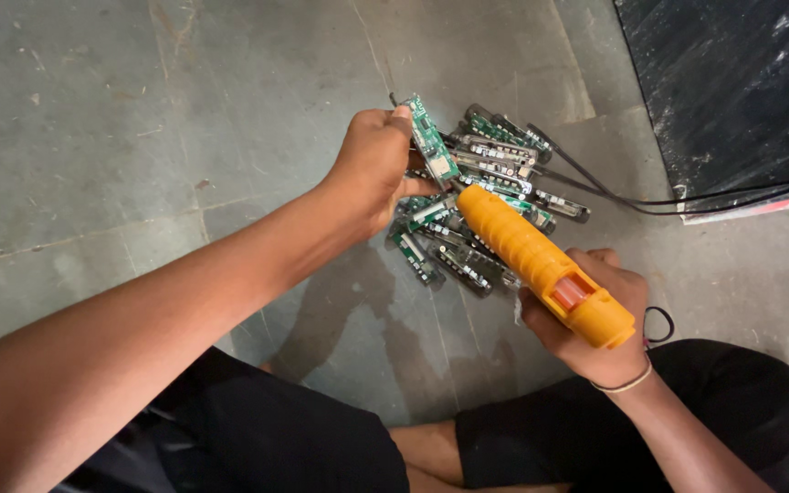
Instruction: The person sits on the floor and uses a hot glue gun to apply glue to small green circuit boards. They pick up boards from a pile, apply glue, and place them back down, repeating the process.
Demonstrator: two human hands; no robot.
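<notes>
My left hand (372,169) pinches a narrow green circuit board (432,141) upright over a pile of similar green boards (481,196) on the grey stone floor (139,137). My right hand (586,319) grips an orange-yellow glue gun (541,260), its nozzle end pointing up-left toward the held board and the pile. A thin band sits on my right wrist. The gun's nozzle tip lies just below the board, with a small gap between them.
A black cable (650,196) runs from the pile toward the right edge. A dark slab (732,91) fills the top right corner. My crossed legs in black clothing (687,411) lie along the bottom.
</notes>
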